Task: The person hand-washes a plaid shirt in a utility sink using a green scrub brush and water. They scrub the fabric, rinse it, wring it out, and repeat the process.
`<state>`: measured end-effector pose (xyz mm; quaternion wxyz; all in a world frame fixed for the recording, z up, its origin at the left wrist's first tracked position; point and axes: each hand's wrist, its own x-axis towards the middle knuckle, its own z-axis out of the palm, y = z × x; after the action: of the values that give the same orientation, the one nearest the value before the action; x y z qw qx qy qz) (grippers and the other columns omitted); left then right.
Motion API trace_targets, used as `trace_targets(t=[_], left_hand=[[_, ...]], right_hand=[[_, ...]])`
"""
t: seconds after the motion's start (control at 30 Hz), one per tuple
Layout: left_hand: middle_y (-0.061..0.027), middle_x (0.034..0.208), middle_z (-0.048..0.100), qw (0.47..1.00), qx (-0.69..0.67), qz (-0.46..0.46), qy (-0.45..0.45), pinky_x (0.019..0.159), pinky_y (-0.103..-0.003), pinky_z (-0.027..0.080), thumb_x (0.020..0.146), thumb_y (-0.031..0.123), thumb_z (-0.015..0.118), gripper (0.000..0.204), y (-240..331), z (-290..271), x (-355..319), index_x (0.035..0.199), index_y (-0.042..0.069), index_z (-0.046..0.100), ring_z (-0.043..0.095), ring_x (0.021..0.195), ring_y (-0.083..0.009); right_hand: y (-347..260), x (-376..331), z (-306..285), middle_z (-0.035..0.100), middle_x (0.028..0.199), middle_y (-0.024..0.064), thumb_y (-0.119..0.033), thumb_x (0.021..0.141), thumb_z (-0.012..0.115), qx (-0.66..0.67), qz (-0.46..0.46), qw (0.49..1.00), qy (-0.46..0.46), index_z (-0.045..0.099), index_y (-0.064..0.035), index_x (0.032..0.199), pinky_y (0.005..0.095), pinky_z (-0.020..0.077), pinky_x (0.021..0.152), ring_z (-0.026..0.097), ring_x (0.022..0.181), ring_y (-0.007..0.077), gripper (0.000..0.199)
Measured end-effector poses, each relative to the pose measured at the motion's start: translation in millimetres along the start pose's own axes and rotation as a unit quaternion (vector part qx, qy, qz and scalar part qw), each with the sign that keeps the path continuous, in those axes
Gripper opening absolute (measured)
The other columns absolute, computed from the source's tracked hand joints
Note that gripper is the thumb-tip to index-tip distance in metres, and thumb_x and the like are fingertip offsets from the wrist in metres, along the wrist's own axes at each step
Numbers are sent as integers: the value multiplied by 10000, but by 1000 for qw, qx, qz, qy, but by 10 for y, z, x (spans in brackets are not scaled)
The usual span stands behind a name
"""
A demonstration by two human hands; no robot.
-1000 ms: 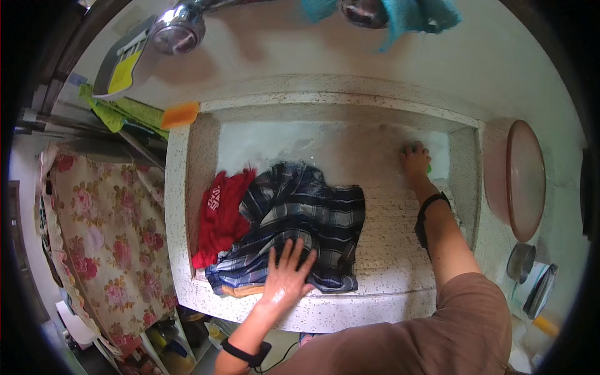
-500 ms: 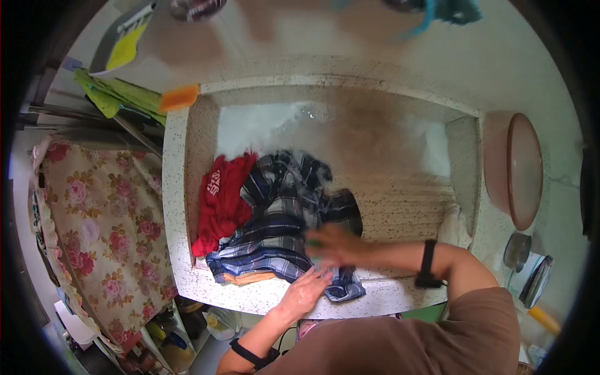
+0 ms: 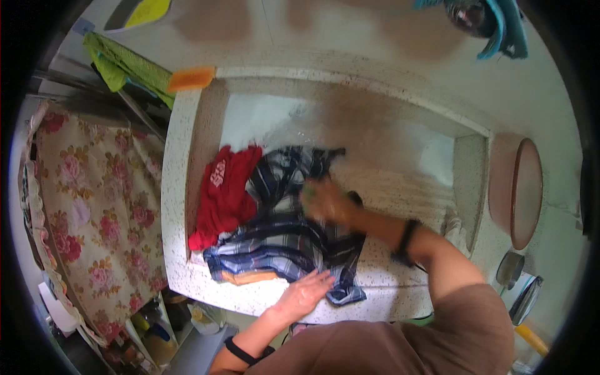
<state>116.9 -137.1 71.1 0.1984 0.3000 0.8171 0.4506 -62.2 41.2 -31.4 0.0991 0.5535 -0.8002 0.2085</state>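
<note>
Left hand: my left hand [image 3: 304,294] lies spread flat on the plaid shirt [image 3: 284,234] at its near hem.
Right hand: my right hand [image 3: 325,201] is blurred on the shirt's middle; I cannot tell its grip.
Beside: a red garment [image 3: 222,194] touches the shirt's left side.

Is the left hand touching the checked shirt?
Touching. The head view shows the left hand pressed flat on the checked shirt's lower edge, fingers lying on the cloth.

the stone wash basin [image 3: 181,206] is the landmark. a plaid shirt [image 3: 287,240] lies in it, draped over its near rim, with a second garment [image 3: 222,194] just left of it. the right hand [image 3: 328,200] rests on the shirt, the left hand [image 3: 303,294] on the near rim. a flowered cloth [image 3: 94,206] hangs left of the basin, a round tub [image 3: 519,194] to its right.
</note>
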Motion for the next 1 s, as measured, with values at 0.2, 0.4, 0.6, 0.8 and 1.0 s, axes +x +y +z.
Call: trace_targets(t=[0.2, 0.4, 0.6, 0.8, 1.0], left_hand=[[-200, 1006, 626, 1000, 18, -15, -7, 876, -437, 492, 837, 72, 571, 162, -94, -378, 182, 970, -14, 607, 595, 962, -368], [-196, 893, 583, 998, 59, 24, -28, 823, -455, 442, 838, 115, 604, 153, -46, -276, 823, 894, -24, 574, 542, 922, -381], [-126, 737, 609, 970, 236, -1, -54, 743, -438, 429, 843, 268, 652, 250, -37, -379, 317, 727, 52, 604, 569, 819, -315], [-105, 616, 571, 974, 215, -20, -72, 693, -423, 418, 825, 275, 682, 326, -399, -591, -201, 594, 76, 569, 561, 716, -292], [-117, 612, 580, 966, 250, -30, -64, 688, -431, 417, 843, 290, 652, 345, -341, -608, -113, 585, 70, 585, 571, 712, -309]], right_hand=[[1181, -553, 846, 551, 1343, 83, -575, 887, 536, -2, 375, 893, -250, 647, -301, 1218, 532, 392, 960, 516, 1176, 346, 443], [809, -2082, -409, 652, 1110, 109, -563, 896, 525, -101, 550, 771, -306, 670, -237, 1178, 464, 454, 898, 585, 1087, 274, 455], [-786, -362, -995, 638, 1130, 88, -321, 761, 641, 40, 271, 956, -101, 690, -170, 953, 493, 493, 801, 603, 1036, 328, 250], [-373, -768, -606, 673, 972, 108, -329, 733, 646, -75, 394, 910, -107, 732, -212, 953, 488, 417, 908, 583, 998, 317, 264], [66, -844, -693, 680, 1000, 87, -366, 829, 626, -59, 586, 796, -135, 711, -181, 1027, 438, 526, 727, 644, 899, 296, 284]])
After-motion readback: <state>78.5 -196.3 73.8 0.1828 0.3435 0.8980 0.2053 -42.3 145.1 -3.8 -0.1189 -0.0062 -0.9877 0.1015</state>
